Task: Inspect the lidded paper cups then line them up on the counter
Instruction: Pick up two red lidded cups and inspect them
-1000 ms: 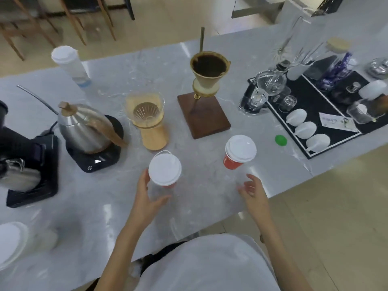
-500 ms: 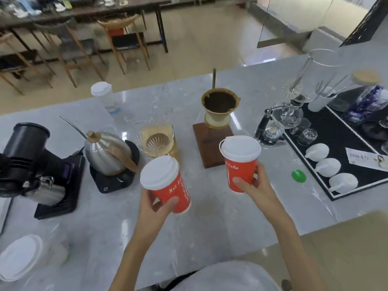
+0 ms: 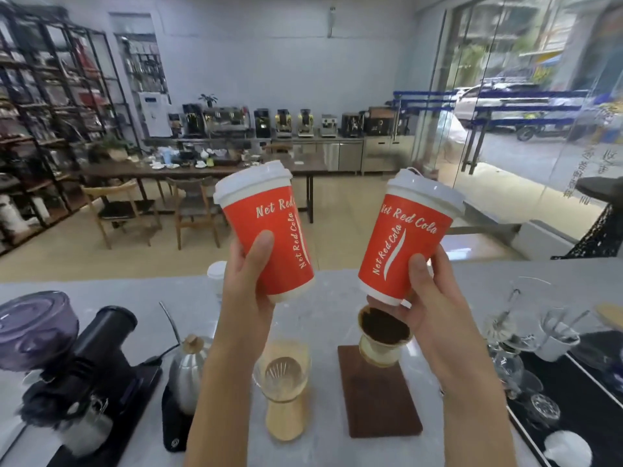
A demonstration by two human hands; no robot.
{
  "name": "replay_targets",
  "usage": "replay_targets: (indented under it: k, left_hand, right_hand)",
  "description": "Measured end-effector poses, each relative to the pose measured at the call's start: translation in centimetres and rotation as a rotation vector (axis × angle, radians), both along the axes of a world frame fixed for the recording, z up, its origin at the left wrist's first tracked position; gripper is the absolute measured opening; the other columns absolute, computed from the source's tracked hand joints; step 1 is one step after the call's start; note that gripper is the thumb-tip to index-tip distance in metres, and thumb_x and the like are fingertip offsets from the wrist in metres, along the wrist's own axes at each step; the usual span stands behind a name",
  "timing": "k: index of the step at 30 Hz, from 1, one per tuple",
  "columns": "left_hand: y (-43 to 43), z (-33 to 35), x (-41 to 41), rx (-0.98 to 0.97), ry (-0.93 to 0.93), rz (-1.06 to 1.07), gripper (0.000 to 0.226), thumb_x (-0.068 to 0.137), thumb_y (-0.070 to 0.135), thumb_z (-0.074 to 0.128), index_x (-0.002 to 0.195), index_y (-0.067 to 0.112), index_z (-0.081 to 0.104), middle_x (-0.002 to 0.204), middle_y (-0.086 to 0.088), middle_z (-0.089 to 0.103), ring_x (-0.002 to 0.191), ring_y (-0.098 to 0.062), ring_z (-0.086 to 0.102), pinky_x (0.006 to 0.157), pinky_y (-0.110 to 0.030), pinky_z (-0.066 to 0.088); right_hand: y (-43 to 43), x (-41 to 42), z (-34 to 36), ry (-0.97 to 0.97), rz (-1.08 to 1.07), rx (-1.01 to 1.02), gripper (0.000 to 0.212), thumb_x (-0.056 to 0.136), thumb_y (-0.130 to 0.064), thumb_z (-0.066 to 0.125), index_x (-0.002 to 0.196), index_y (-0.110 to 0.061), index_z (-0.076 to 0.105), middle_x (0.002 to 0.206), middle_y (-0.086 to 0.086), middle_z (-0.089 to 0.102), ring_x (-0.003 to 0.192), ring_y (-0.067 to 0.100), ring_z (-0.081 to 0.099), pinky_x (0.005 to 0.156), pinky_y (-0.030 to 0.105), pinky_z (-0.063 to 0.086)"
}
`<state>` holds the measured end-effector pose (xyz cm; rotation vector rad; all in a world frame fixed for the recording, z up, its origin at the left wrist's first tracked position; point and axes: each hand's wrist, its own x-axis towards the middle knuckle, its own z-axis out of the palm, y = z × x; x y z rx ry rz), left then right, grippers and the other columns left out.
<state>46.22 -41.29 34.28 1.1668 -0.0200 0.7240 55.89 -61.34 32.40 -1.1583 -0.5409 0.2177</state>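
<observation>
Under our raised hands counter [image 3: 323,446] crowded: kettle [image 3: 187,377], glass dripper [image 3: 286,379], filter stand [image 3: 381,382] in row. Grinder [image 3: 84,358] blocks left, glassware [image 3: 515,335] right. We see bare strips between them.

2 lidded cups [image 3: 269,230] [image 3: 404,244], perhaps 3

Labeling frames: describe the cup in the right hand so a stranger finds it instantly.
Above the grey marble counter, two hands hold up red paper cups with white lids. It is the right-hand cup, gripped by the right hand over the coffee dripper; unlike the other cup, it leans right.
</observation>
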Motion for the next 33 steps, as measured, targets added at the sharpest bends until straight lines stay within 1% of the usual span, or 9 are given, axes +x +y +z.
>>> replay_targets:
  k: [4,7,12,14,17,22,27,30,33]
  left_hand:
    - [0.1,-0.9,-0.3,-0.128,-0.007,-0.079,0.045,0.086,0.048,0.070,0.125,0.025,0.067,0.115,-0.008,0.072,0.107,-0.031,0.068,0.087,-0.047,0.058]
    - [0.2,-2.4,-0.7,-0.195,0.030,-0.133,0.055,0.077,0.054,0.076,0.120,0.022,0.071,0.114,-0.013,0.073,0.101,-0.035,0.070,0.083,-0.048,0.059]
    - [0.4,-4.8,-0.9,-0.376,0.093,-0.146,0.070,0.076,0.057,0.068,0.129,0.011,0.062,0.112,-0.019,0.071,0.089,-0.038,0.072,0.073,-0.046,0.061]
    - [0.3,-5.6,-1.0,-0.405,0.113,-0.162,0.073,0.079,0.059,0.064,0.133,0.009,0.059,0.114,-0.019,0.070,0.088,-0.037,0.072,0.072,-0.045,0.061]
    - [0.4,-6.4,-1.1,-0.445,0.153,-0.185,0.076,0.083,0.062,0.059,0.136,0.007,0.056,0.118,-0.021,0.068,0.088,-0.036,0.071,0.072,-0.042,0.060]
    - [1.1,-6.7,-1.1,-0.585,0.132,-0.314,0.076,0.090,0.065,0.053,0.139,0.006,0.054,0.115,-0.020,0.068,0.085,-0.033,0.070,0.067,-0.038,0.061]
    - [1.5,-7.0,-1.2,-0.685,0.101,-0.389,0.075,0.092,0.063,0.053,0.142,0.008,0.051,0.133,-0.025,0.062,0.089,-0.033,0.070,0.073,-0.040,0.062]
    - [1.5,-7.2,-1.5,-0.698,0.080,-0.378,0.069,0.097,0.058,0.047,0.143,0.008,0.050,0.137,-0.027,0.058,0.094,-0.035,0.067,0.079,-0.043,0.059]
    - [1.3,-7.2,-2.0,-0.657,0.096,-0.346,0.059,0.098,0.038,0.050,0.146,0.004,0.045,0.144,-0.030,0.051,0.117,-0.044,0.056,0.099,-0.052,0.046]
  right_hand:
    - [0.6,0.3,-1.1,0.111,0.086,0.095,0.055,0.093,-0.044,0.054,0.146,-0.031,0.042,0.131,0.001,0.067,0.117,0.027,0.066,0.085,0.051,0.058]
    - [0.3,0.4,-2.3,0.279,0.118,0.174,0.060,0.090,-0.047,0.057,0.143,-0.020,0.049,0.137,0.015,0.062,0.126,0.043,0.057,0.098,0.060,0.045]
    - [-1.0,0.2,-4.0,0.432,0.168,0.301,0.066,0.088,-0.058,0.058,0.136,-0.013,0.058,0.136,0.024,0.060,0.110,0.039,0.066,0.079,0.045,0.059]
    - [-1.2,0.2,-4.7,0.426,0.169,0.264,0.075,0.076,-0.063,0.071,0.133,-0.015,0.061,0.130,0.022,0.064,0.105,0.037,0.069,0.074,0.043,0.060]
    - [-1.0,0.1,-5.4,0.363,0.094,0.127,0.087,0.061,-0.057,0.085,0.134,-0.020,0.056,0.122,0.018,0.069,0.101,0.036,0.072,0.079,0.046,0.060]
    - [-0.2,-0.1,-5.5,0.322,0.032,-0.024,0.078,0.065,-0.050,0.084,0.134,-0.032,0.054,0.127,0.011,0.068,0.107,0.038,0.070,0.080,0.051,0.060]
    - [0.3,-0.1,-5.4,0.325,0.008,-0.037,0.075,0.066,-0.048,0.081,0.134,-0.042,0.051,0.133,0.008,0.064,0.115,0.039,0.066,0.090,0.062,0.054]
    - [0.3,-0.2,-5.4,0.317,0.016,-0.011,0.066,0.076,-0.046,0.075,0.136,-0.033,0.052,0.133,0.010,0.064,0.117,0.040,0.065,0.092,0.061,0.053]
    - [0.2,-0.5,-5.5,0.366,0.074,0.067,0.057,0.088,-0.046,0.062,0.137,-0.019,0.054,0.129,0.018,0.067,0.114,0.041,0.066,0.087,0.053,0.057]
